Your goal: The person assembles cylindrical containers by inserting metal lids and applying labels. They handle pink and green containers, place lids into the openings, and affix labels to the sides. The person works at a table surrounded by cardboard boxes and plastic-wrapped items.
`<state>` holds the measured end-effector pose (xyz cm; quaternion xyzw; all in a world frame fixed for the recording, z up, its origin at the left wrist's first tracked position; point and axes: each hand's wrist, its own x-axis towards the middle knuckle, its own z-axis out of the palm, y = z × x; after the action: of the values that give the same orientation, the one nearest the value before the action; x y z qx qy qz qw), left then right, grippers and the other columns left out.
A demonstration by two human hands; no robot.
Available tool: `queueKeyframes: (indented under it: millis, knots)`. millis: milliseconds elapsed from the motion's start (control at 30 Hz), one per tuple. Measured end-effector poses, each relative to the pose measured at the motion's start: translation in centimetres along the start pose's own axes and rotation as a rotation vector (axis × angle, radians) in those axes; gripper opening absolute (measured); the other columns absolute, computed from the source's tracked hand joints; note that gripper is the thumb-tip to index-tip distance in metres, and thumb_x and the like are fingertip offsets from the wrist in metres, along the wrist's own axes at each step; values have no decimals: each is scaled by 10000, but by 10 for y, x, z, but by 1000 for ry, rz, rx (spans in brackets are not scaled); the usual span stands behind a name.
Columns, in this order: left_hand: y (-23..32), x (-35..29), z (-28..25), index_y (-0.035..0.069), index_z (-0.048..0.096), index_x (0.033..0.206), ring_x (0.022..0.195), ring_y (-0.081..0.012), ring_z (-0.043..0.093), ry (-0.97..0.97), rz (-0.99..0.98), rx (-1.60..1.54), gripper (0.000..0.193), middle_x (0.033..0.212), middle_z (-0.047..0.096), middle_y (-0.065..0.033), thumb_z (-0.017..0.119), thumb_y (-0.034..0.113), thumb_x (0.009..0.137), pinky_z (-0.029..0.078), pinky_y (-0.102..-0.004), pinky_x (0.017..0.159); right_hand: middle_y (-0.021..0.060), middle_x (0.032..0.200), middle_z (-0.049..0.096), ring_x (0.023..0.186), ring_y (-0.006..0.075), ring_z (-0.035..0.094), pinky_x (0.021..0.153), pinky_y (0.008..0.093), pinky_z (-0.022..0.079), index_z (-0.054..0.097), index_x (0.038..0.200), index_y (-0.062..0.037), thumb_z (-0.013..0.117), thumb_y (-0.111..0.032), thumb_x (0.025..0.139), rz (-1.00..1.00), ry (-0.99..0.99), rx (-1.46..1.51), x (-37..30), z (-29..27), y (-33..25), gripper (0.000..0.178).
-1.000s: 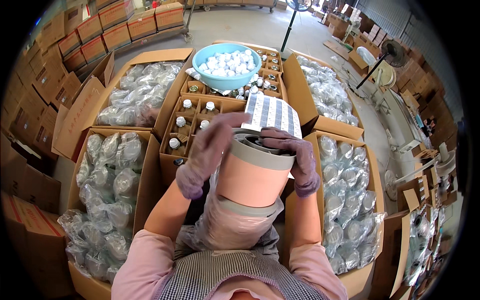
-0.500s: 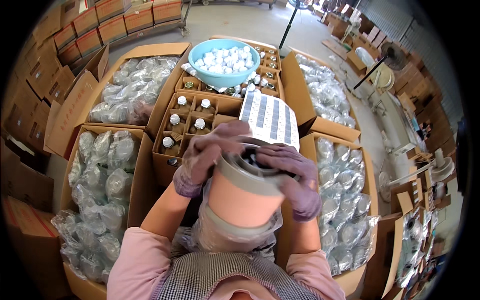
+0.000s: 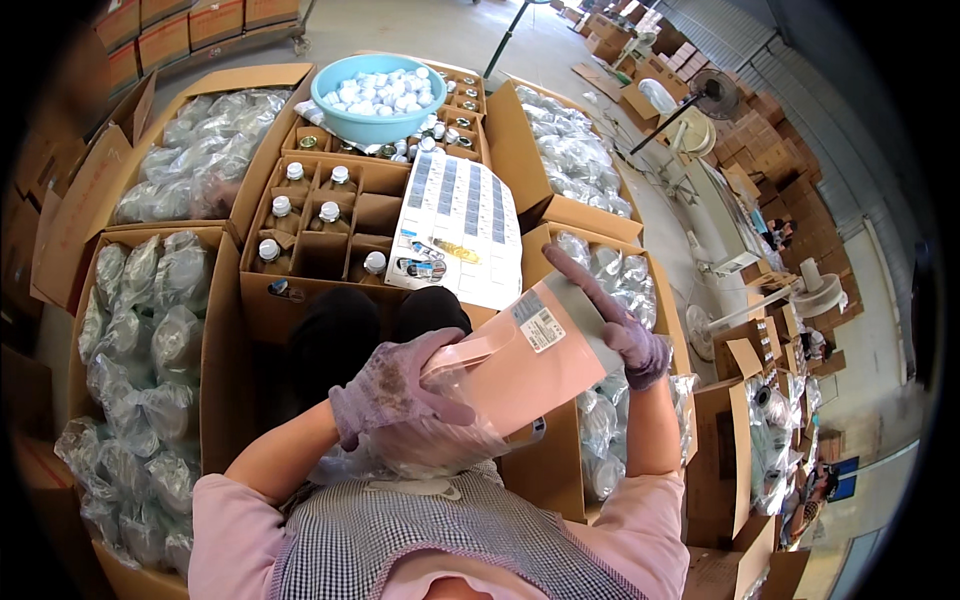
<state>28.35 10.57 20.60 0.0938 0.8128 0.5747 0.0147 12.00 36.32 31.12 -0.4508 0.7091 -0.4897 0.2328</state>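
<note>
a: head view only from my end. what are the fingers doing?

b: i see the left hand [image 3: 400, 390] curled on a pink container [image 3: 545, 372], thumb along its handle [image 3: 470, 352], fingers bent below. the right hand [image 3: 632, 338] lies against the grey end [image 3: 582, 312]: forefinger long and straight, the others partly hidden, so i cannot tell how firmly it grips.

a: where is the container?

b: between both hands, in front of the checked apron [image 3: 400, 530], tilted, grey end up and to the right.

a: how far along, by your reading?

b: partway, i judge. the clear bag [image 3: 430, 440] gathers around the lower end; the white label [image 3: 540, 328] and the grey end are bare. left over: the bag is neither fully on nor fully off. which way it is going, i cannot tell.

a: surroundings?

b: ahead i note a divided carton [image 3: 255, 300] with bottles [image 3: 330, 216], white-topped and standing in their compartments. a printed sheet [image 3: 460, 225] lies beside them. farther off, a blue basin [image 3: 375, 130] holds small white pieces [image 3: 380, 92].
</note>
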Motion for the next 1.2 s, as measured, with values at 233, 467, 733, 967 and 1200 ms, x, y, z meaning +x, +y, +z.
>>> queueKeyframes:
  millis: [233,467,733,967,1200]
  knots:
    - [-19,-19,16,38,611,1285,1006,-260,719,211,-113,-102,637,1093,730,-149,840,334,769,560,-363,896,126,1377,516,1311,234,472,1111,361,360,561,1340,-45,627,-186,860,100,-76,-241,28,18,-27,505]
    - [0,-39,5,20,542,1360,1055,-233,700,422,-126,-164,611,1157,708,-166,785,242,846,548,-341,913,101,1202,618,1155,196,578,1026,335,437,607,1306,-25,599,-258,954,62,71,-291,64,1,-49,422]
    - [-2,-48,33,-43,525,1304,868,-330,711,551,72,253,665,957,679,-218,745,405,865,565,-406,727,172,1263,639,1189,301,600,1026,421,459,588,1323,-29,798,-382,768,169,-35,-607,75,40,-61,691]
    - [19,39,-33,-15,367,1474,1214,-362,525,635,225,242,960,1346,508,-228,805,491,786,449,-476,1023,164,1213,634,1128,349,589,974,437,475,568,1355,-72,871,-359,650,41,48,-786,57,39,-36,820]
    - [-45,97,-20,101,371,1525,1187,-203,547,565,514,-359,575,1325,559,-131,578,271,1017,453,-324,1027,205,1312,582,1181,387,549,1016,449,449,511,1406,-34,772,-354,828,-257,-96,-770,68,25,-31,710]
